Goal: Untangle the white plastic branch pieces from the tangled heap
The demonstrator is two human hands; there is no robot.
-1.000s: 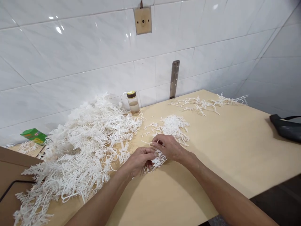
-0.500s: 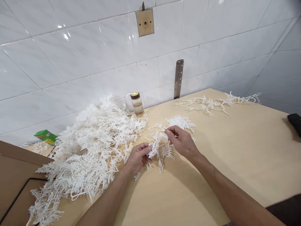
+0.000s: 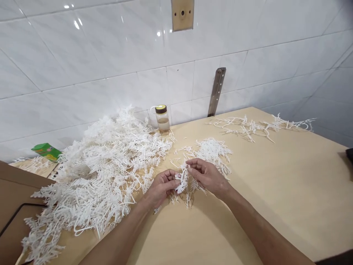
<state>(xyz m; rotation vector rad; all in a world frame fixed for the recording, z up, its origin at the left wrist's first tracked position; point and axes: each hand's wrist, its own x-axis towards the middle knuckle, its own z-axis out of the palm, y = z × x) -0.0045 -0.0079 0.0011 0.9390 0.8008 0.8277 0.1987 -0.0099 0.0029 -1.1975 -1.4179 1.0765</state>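
Note:
Near the middle of the table (image 3: 275, 191), my left hand (image 3: 163, 187) pinches a small white branching piece (image 3: 182, 183) at its lower left. The thumb and fingers of my right hand (image 3: 206, 176) are closed on the upper part of the same piece. A large heap of white branching pieces (image 3: 104, 165) lies to the left of my hands. Just behind my right hand is a smaller pile of white pieces (image 3: 212, 149), with loose bits around it. Long bare white strands (image 3: 250, 127) lie at the back right.
A bottle with a dark and yellow lid (image 3: 162, 120) stands by the tiled wall. A metal strip (image 3: 217, 92) leans there. On the left are a green carton (image 3: 46, 151) and a cardboard box (image 3: 19, 191). A dark object (image 3: 349, 156) sits at the right edge.
My right hand has moved down and closer to my left hand. The smaller white pile is less hidden. The camera view has shifted slightly.

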